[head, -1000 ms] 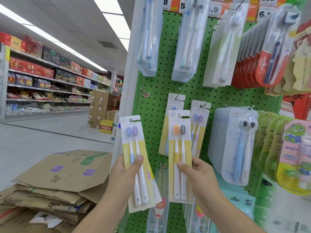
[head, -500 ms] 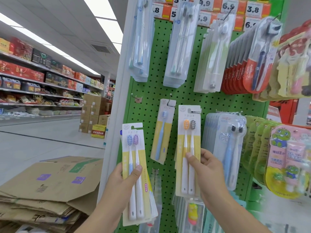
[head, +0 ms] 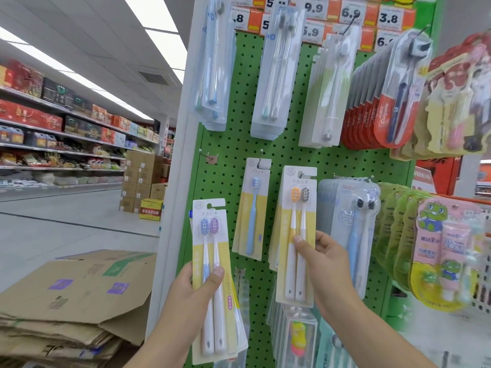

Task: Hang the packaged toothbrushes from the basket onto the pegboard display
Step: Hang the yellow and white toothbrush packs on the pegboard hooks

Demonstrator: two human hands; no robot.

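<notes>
The green pegboard (head: 233,144) fills the middle of the view. My right hand (head: 322,264) grips an orange-and-grey toothbrush pack (head: 297,208) whose hang hole sits at a metal hook (head: 301,173), in front of other packs there. My left hand (head: 196,290) holds a few yellow-card packs, the front one a blue-and-purple toothbrush pack (head: 211,251), below and left of the board's middle row. A single blue toothbrush pack (head: 252,208) hangs on the neighbouring hook. Further left an empty hook (head: 208,155) sticks out. The basket is out of sight.
Clear toothbrush packs (head: 275,75) and red Colgate packs (head: 372,112) hang in the top row. Frog-print children's sets (head: 446,248) hang at the right. Flattened cardboard boxes (head: 74,296) lie stacked at the lower left beside the aisle floor. Stocked shelves (head: 53,128) line the far left.
My right hand has carried the orange-and-grey pack up and to the right, from in front of the blue pack's hook onto the neighbouring hook. My left hand kept its packs in about the same place.
</notes>
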